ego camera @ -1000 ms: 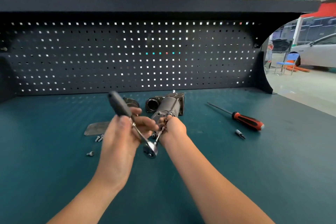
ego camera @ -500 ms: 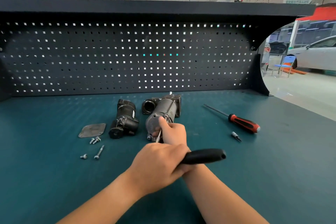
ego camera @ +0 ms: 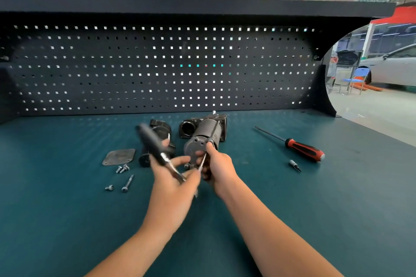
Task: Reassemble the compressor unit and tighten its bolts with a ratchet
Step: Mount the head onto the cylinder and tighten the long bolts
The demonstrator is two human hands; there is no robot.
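The left hand (ego camera: 173, 177) grasps the black-handled steel ratchet (ego camera: 157, 153), ready for swinging. The right hand (ego camera: 217, 170) pinches a long thin bolt (ego camera: 202, 162) against the grey cylindrical compressor body (ego camera: 202, 139), probably to steady it on the teal counter (ego camera: 67, 220).

Compressor (ego camera: 202, 137) mid-bench, plate (ego camera: 118, 157) left, screwdriver (ego camera: 301, 148) right

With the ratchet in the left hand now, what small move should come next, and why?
Probably swing the black-handled ratchet back for another stroke. The left hand grips it, its head low near the grey cylindrical compressor body, which the right hand steadies. Motion blur hides the bolt.
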